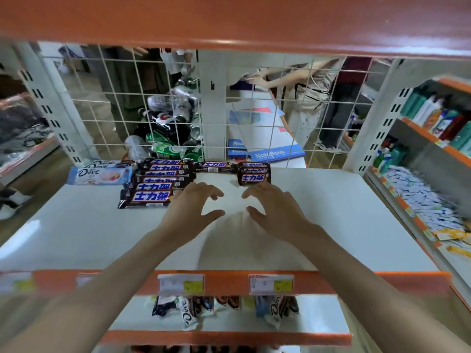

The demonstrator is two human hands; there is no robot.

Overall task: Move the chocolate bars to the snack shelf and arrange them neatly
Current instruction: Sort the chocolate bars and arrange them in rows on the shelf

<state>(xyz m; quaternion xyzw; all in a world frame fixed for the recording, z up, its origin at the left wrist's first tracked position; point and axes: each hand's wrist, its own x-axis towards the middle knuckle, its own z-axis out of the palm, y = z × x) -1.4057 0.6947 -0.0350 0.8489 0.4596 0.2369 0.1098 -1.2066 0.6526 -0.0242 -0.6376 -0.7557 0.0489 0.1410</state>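
On the white snack shelf (331,220) lie several dark Snickers bars: a stacked row at the left (150,189), one single bar (216,166) at the back, and a short stack (253,174) at the right. Two pale Dove bars (100,174) lie left of them. My left hand (196,205) hovers over the shelf just right of the left row, fingers spread and holding nothing. My right hand (270,207) is spread just in front of the short stack, also empty. The two hands face each other with a gap between them.
A wire grid (280,118) closes the back of the shelf; people and drink cans show behind it. An orange shelf (229,26) hangs overhead. The orange front edge carries price tags (181,284). More Dove bars (191,312) lie on the shelf below. Bottles fill shelves at right (438,118).
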